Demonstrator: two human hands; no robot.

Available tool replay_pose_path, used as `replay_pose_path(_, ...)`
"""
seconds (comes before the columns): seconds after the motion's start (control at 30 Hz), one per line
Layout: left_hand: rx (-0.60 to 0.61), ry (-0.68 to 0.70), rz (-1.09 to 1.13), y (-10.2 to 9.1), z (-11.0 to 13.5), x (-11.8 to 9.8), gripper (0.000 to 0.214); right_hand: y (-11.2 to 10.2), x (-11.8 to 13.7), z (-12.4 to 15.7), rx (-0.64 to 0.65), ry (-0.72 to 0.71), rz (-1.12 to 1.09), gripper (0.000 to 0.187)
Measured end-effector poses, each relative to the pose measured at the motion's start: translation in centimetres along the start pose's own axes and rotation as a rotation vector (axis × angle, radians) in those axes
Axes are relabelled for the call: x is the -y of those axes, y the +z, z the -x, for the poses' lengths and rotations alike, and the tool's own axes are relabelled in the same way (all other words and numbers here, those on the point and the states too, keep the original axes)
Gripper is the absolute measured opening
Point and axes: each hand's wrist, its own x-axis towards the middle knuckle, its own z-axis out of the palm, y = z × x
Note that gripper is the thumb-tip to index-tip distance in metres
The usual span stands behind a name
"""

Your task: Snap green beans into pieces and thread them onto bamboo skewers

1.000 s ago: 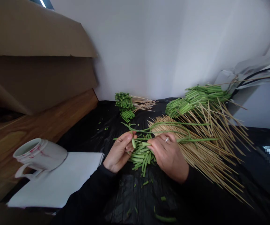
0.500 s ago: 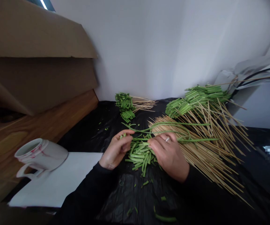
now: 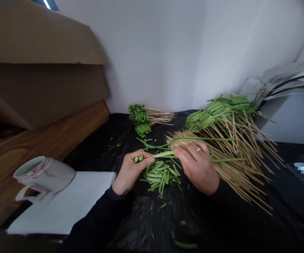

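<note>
The long green stem point(image 3: 165, 154) is lying across the middle of the desk point(image 3: 101, 147), over its black sheet point(image 3: 146, 218). The right hand point(image 3: 198, 168) is gripping it, thumb and fingertips closed around it near its pale end. The left hand point(image 3: 130, 168) is curled narrow just beside that end, pinching two short green pieces point(image 3: 138, 159) between thumb and forefinger. A pile of cut pieces point(image 3: 161, 175) is lying on the sheet between and below the two hands. Loose wooden skewers point(image 3: 236, 168) are fanning out from under the right hand toward the right edge. Two heaps of skewered greens point(image 3: 141, 117) point(image 3: 220, 109) are resting along the far edge by the wall. Near the left edge a white mug point(image 3: 43, 174) is sitting on white paper point(image 3: 70, 200), with a cardboard box point(image 3: 43, 63) behind it.
</note>
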Motion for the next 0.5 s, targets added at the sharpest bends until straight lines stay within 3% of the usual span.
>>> replay_pose_path(0.1,0.052,-0.136,0.175,0.1,0.1,-0.2,0.02,-0.5,-0.5,-0.1,-0.033,-0.044,0.066,0.029)
replay_pose_path(0.23,0.122,-0.22,0.385,0.0,0.4,-0.4,0.022,-0.5,-0.1,-0.2,0.043,0.001,0.067,0.029)
replay_pose_path(0.43,0.205,-0.244,0.45,-0.1,0.5,-0.1,0.014,-0.4,1.2,-0.4,0.482,0.173,-0.356,0.018)
replay_pose_path(0.5,0.225,-0.278,0.438,0.1,0.5,-0.1,0.014,-0.4,1.5,-0.5,0.527,0.25,-0.497,0.018)
